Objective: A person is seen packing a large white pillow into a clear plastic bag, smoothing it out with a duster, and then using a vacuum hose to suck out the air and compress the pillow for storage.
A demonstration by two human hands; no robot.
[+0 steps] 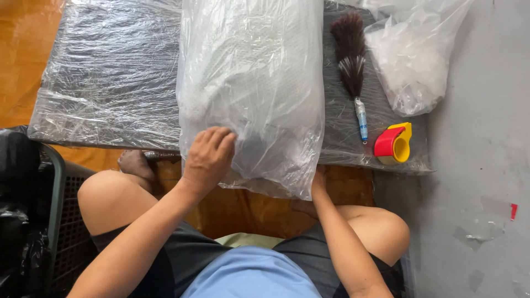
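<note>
The head view shows 1 seated person, knees apart, facing a low bench (105, 83) wrapped in clear film. A large clear plastic bag (254, 83) holding pale, whitish material lies lengthwise across the middle of the bench, its near end hanging over the bench edge toward the person. The left hand (208, 157) rests on top of the bag's near left corner, palm down, fingers (221, 140) spread and slightly curled, pressing on the plastic rather than clenched round it. The right hand (318, 182) is at the bag's near right corner, mostly hidden under the plastic; whether its fingers grasp the bag cannot be told. To the right of the bag, on the bench, lies 1 duster (351, 60) with dark bristles and a pale handle pointing toward the person. Just beside the handle's end stands 1 tape dispenser (393, 144), red and yellow, near the bench's right corner. A second, smaller bag (414, 55) of clear plastic sits at the bench's far right, partly overhanging the grey floor (486, 165). A dark crate (55, 221) stands at the person's left.
</note>
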